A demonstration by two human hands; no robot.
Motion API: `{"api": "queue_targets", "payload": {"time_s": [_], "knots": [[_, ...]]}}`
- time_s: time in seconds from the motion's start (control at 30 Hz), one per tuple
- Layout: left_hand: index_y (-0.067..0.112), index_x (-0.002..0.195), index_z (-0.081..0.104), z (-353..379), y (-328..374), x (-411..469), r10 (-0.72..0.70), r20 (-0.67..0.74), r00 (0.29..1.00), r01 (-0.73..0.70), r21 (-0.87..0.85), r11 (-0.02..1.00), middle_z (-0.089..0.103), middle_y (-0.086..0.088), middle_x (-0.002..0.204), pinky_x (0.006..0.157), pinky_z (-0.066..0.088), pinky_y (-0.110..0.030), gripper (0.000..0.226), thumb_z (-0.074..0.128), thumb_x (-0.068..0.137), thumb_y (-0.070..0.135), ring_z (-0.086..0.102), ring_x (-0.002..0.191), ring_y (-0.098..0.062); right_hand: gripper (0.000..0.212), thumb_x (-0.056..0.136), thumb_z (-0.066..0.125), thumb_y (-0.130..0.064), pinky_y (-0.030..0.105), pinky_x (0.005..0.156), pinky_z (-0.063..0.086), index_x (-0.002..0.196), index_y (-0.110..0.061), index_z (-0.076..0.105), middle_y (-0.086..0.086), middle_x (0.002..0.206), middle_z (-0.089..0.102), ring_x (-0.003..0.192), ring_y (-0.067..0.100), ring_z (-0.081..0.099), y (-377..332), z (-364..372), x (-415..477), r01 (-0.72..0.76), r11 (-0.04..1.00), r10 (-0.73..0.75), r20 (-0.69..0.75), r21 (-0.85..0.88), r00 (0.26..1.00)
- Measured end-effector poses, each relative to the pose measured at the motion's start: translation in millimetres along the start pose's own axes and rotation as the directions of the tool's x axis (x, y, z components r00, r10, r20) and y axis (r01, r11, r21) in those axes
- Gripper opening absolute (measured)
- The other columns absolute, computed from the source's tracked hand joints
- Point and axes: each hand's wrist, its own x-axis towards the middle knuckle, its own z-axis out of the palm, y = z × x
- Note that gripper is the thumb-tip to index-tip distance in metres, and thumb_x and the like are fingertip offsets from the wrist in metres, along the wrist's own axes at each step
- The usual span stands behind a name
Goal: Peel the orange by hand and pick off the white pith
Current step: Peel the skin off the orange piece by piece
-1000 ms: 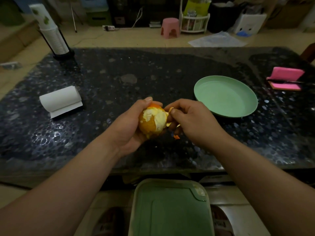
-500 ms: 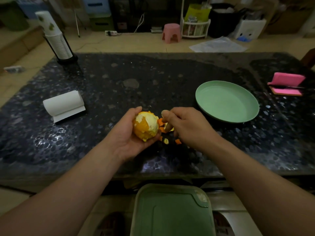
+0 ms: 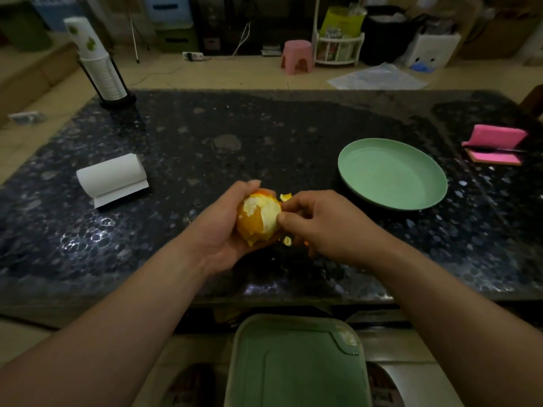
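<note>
A partly peeled orange [image 3: 258, 218] is held just above the dark speckled table, near its front edge. White pith covers its upper right side and orange rind remains on the lower left. My left hand [image 3: 219, 227] cups and grips the fruit from the left and below. My right hand [image 3: 323, 224] is against the fruit's right side, thumb on the pith and fingers curled at the peel edge. Small loose peel bits [image 3: 285, 197] lie on the table behind the fruit, and another peel bit [image 3: 287, 240] sits below my right thumb.
A green plate [image 3: 392, 173] lies to the right. A white paper roll [image 3: 113, 177] lies at the left, a stack of paper cups [image 3: 98, 63] at the far left corner, a pink notepad [image 3: 495, 143] at the right edge. A green bin lid [image 3: 296, 365] is below the table's front edge.
My right hand came back from the peel bits on the table to the orange's right side. The left hand turned the fruit a little and raised it.
</note>
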Motion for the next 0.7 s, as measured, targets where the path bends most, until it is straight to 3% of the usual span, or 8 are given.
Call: {"api": "queue_targets", "payload": {"time_s": [0.13, 0.27, 0.37, 0.5, 0.57, 0.7], "knots": [[0.019, 0.096, 0.079, 2, -4, 0, 0.03, 0.029, 0.999, -0.033, 0.11, 0.993, 0.077, -0.012, 0.101, 0.086, 0.059, -0.043, 0.034, 0.053, 0.104, 0.041, 0.073, 0.085, -0.022, 0.008, 0.092, 0.075, -0.034, 0.026, 0.054, 0.055, 0.094, -0.028, 0.072, -0.006, 0.075, 0.076, 0.059, 0.004, 0.068, 0, 4, 0, -0.013, 0.996, 0.008, -0.061, -0.086, 0.998], [0.018, 0.106, 0.075, 7, -8, 1, 0.049, 0.014, 0.999, -0.05, 0.148, 0.988, 0.076, -0.011, 0.1, 0.081, 0.057, -0.04, 0.032, 0.053, 0.105, 0.041, 0.071, 0.084, -0.02, 0.007, 0.089, 0.074, -0.032, 0.033, 0.059, 0.059, 0.092, -0.029, 0.068, -0.006, 0.076, 0.072, 0.066, 0.008, 0.067, 2, 9, -1, -0.013, 0.982, -0.014, -0.144, -0.186, 0.989], [0.017, 0.107, 0.075, 8, -8, 1, 0.05, 0.007, 0.999, -0.05, 0.13, 0.99, 0.076, -0.012, 0.103, 0.085, 0.056, -0.043, 0.032, 0.053, 0.105, 0.041, 0.07, 0.088, -0.023, 0.005, 0.091, 0.071, -0.03, 0.03, 0.055, 0.055, 0.094, -0.03, 0.068, -0.006, 0.077, 0.071, 0.063, 0.009, 0.066, 5, 10, -1, -0.011, 0.988, -0.012, -0.15, -0.151, 0.989], [0.016, 0.11, 0.075, 3, -3, 1, 0.045, -0.009, 0.999, -0.044, 0.097, 0.994, 0.076, -0.015, 0.108, 0.102, 0.054, -0.053, 0.034, 0.055, 0.104, 0.043, 0.071, 0.096, -0.027, 0.005, 0.1, 0.064, -0.029, 0.024, 0.053, 0.053, 0.1, -0.032, 0.068, -0.005, 0.078, 0.072, 0.061, 0.006, 0.067, 3, 15, -2, -0.021, 1.0, 0.018, -0.131, -0.022, 0.991], [0.016, 0.113, 0.074, 3, -1, 0, 0.053, -0.016, 0.998, -0.051, 0.097, 0.994, 0.076, -0.014, 0.108, 0.102, 0.054, -0.053, 0.035, 0.055, 0.104, 0.044, 0.071, 0.096, -0.027, 0.008, 0.104, 0.06, -0.028, 0.021, 0.051, 0.052, 0.104, -0.029, 0.068, -0.005, 0.077, 0.072, 0.059, 0.005, 0.067, 2, 17, -3, -0.024, 0.999, 0.028, -0.123, 0.036, 0.992], [0.016, 0.111, 0.074, 7, -8, -3, 0.065, -0.018, 0.998, -0.062, 0.131, 0.989, 0.075, -0.013, 0.103, 0.091, 0.054, -0.046, 0.034, 0.053, 0.105, 0.041, 0.068, 0.091, -0.025, 0.007, 0.099, 0.062, -0.023, 0.039, 0.064, 0.059, 0.098, -0.025, 0.069, -0.003, 0.079, 0.071, 0.066, 0.012, 0.068, 5, 22, -4, 0.0, 0.998, -0.011, -0.181, -0.06, 0.983]]}}
